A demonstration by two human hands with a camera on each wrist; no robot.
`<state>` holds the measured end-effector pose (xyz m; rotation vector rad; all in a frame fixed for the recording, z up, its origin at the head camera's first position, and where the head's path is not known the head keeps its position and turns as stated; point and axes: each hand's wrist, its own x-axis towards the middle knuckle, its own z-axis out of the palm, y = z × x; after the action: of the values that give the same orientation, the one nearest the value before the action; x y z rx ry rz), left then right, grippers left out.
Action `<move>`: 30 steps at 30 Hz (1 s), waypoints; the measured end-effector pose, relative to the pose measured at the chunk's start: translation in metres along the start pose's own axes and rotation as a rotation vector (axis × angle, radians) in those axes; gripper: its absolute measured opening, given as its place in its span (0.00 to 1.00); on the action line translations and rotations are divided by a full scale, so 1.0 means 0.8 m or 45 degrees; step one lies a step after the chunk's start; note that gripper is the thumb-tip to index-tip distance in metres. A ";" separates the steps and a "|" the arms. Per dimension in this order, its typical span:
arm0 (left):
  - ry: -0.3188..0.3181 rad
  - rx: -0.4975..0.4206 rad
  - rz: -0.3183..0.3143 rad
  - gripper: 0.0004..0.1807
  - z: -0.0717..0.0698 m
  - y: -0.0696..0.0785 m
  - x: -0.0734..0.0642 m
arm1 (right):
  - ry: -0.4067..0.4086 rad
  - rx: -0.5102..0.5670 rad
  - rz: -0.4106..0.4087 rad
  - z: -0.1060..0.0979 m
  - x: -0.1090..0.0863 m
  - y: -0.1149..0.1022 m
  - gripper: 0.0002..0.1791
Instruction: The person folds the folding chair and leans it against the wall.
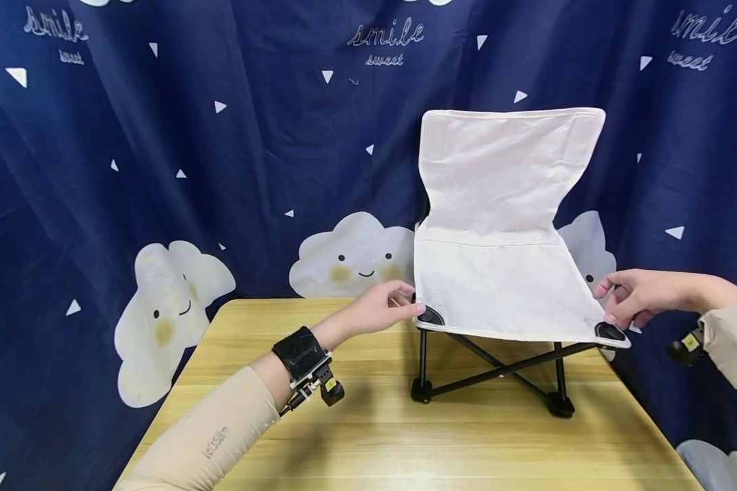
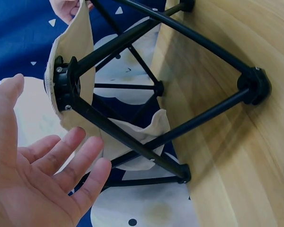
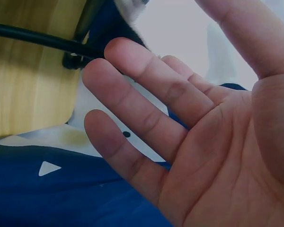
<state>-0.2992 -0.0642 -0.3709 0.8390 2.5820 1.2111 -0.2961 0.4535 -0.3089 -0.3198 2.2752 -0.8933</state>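
Observation:
A small folding chair with a white cloth seat [image 1: 503, 286] and black crossed legs [image 1: 497, 372] stands unfolded on the wooden table. My left hand [image 1: 381, 307] is at its front left corner, thumb tip by the black corner patch [image 1: 430, 316]. In the left wrist view the fingers [image 2: 87, 153] are spread and relaxed, beside the black corner joint [image 2: 66, 85] under the seat. At the front right corner is my right hand [image 1: 641, 296], its thumb close to the other black patch [image 1: 610, 331]. Its fingers [image 3: 142, 113] are loosely extended, holding nothing.
The light wooden table [image 1: 368, 436] carries the chair on its right half. Behind hangs a dark blue curtain [image 1: 270, 150] with white clouds and triangles, close to the chair's backrest [image 1: 503, 164]. Wrist cameras [image 1: 328, 389] are strapped to both forearms.

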 end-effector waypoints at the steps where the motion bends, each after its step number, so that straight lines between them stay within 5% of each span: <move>1: -0.003 -0.005 -0.004 0.32 0.001 0.000 0.000 | -0.009 0.012 -0.004 0.001 0.000 0.002 0.30; 10: -0.018 -0.083 0.011 0.33 0.009 0.000 -0.001 | -0.055 0.054 -0.019 0.005 -0.002 0.016 0.33; 30: -0.007 -0.117 0.015 0.31 0.020 -0.005 0.001 | -0.209 0.250 -0.040 0.003 0.000 0.027 0.22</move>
<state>-0.2955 -0.0552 -0.3844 0.8390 2.4994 1.3175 -0.2938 0.4681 -0.3246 -0.3295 2.0193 -1.0574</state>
